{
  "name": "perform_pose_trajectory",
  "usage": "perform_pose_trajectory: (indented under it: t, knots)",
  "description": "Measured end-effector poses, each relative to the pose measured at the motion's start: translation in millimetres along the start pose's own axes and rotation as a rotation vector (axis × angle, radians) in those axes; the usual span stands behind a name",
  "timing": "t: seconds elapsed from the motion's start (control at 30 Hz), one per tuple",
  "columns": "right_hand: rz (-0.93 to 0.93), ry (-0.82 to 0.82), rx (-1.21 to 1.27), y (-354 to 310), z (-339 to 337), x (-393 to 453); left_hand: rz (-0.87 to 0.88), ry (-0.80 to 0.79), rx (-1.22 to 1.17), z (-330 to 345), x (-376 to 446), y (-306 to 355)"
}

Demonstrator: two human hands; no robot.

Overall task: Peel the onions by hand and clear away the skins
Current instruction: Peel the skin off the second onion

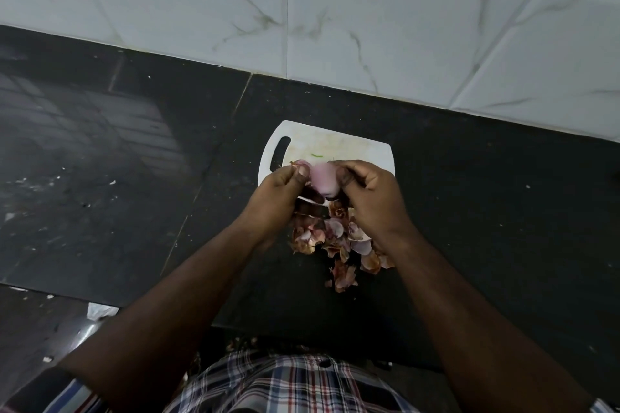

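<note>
Onion sits between my hands above the board: my right hand grips it, my left hand pinches a strip of skin. I should pull it slowly so it lifts whole, then drop it on the skins below.

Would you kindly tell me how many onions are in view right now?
1. The onion is held between the left hand and right hand, above the white cutting board. Others may be hidden behind the hands or under the pile of skins.
</note>
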State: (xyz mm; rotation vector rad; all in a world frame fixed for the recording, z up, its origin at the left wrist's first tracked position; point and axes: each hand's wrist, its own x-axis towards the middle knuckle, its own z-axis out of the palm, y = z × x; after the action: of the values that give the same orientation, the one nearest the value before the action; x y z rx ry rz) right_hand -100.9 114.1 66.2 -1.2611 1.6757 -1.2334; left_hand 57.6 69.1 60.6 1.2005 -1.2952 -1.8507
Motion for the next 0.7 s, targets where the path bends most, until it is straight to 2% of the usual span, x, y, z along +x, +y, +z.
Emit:
perform_pose_trajectory:
  t: [0.07, 0.13, 0.27, 0.4, 0.53, 0.7]
  knots:
    - [-0.005, 0.11, -0.112, 4.5, 1.8, -0.3, -0.071, -0.077, -0.202, 6.0, -5.0, 0.7]
    - [-0.007, 0.183, -0.175, 7.0, 2.6, -1.5, -0.088, -0.12, -0.296, 8.9, -8.4, -2.3]
    - [0.03, 0.154, -0.144, 3.3, 0.8, -2.7, -0.066, -0.151, -0.4, 5.4, -11.2, -10.8]
    - [-0.04, 0.206, -0.022, -20.6, 6.0, 6.2, -0.049, -0.191, -0.425, 4.5, -10.5, -10.6]
    - [-0.016, 0.08, -0.026, -57.6, 24.9, 11.7, 0.022, -0.287, -0.35, 13.7, -16.4, -4.2]
    - [0.096, 0.027, 0.012, -59.1, 27.6, 17.6, 0.13, -0.372, -0.331, 6.7, -21.0, 6.1]
